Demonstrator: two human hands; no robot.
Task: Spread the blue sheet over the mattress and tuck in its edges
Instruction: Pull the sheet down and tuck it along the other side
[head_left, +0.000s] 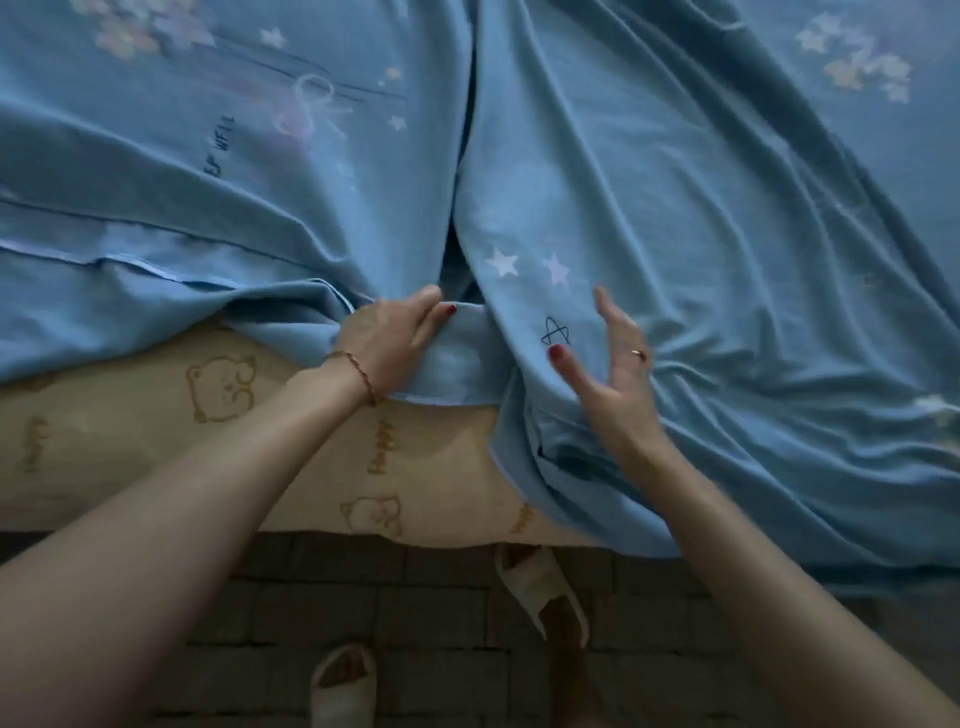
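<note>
The blue sheet (675, 208), printed with stars and flowers, lies rumpled over the mattress (130, 441), whose beige bear-print side shows bare at the near left. A deep fold runs up the middle of the sheet. My left hand (392, 345) grips a bunched fold of the sheet's near edge at the centre. My right hand (610, 364) hovers just to the right with fingers spread, above the part of the sheet that hangs over the mattress edge, holding nothing.
A brick-patterned floor (311, 597) runs below the mattress edge. My feet in white slippers (540, 587) stand close to the bed. On the right the sheet drapes down almost to the floor.
</note>
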